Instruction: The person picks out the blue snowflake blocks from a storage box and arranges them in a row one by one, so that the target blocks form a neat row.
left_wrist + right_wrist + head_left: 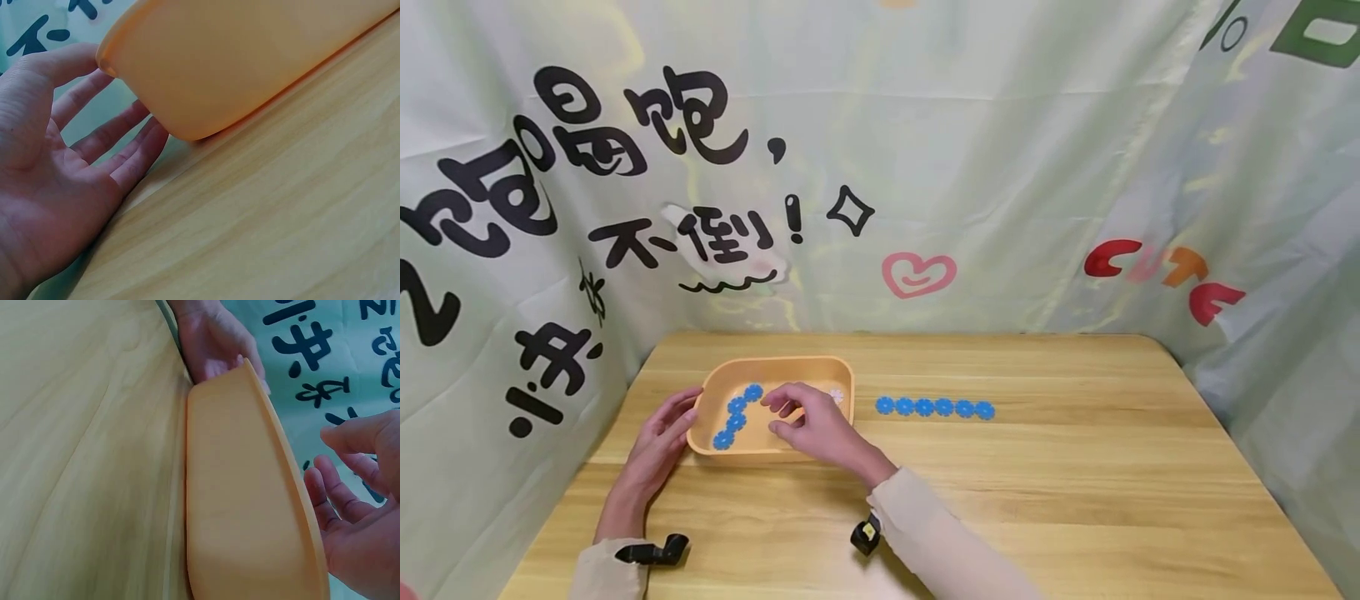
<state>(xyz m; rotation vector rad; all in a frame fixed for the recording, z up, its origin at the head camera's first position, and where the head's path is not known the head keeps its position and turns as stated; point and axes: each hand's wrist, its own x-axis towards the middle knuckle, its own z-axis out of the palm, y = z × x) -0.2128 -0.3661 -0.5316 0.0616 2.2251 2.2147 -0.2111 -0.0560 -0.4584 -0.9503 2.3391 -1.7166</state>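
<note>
The left hand (658, 437) is lying open, its straight fingers (119, 134) bracing the tray's (775, 365) left wall. The right hand (808, 421) is hovering over the tray with fingers loosely curled, holding nothing visible, just right of a curved chain of discs (737, 414). A second chain (934, 407) is lying farther right on the worktop (1075, 483). The discs look light, stiff and thin, probably best pinched at an edge.

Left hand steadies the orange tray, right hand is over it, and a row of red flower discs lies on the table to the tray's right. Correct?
Not quite: the flower discs in that row are blue, not red, as the head view shows. The rest holds: the left hand rests against the orange tray and the right hand is over it.
</note>
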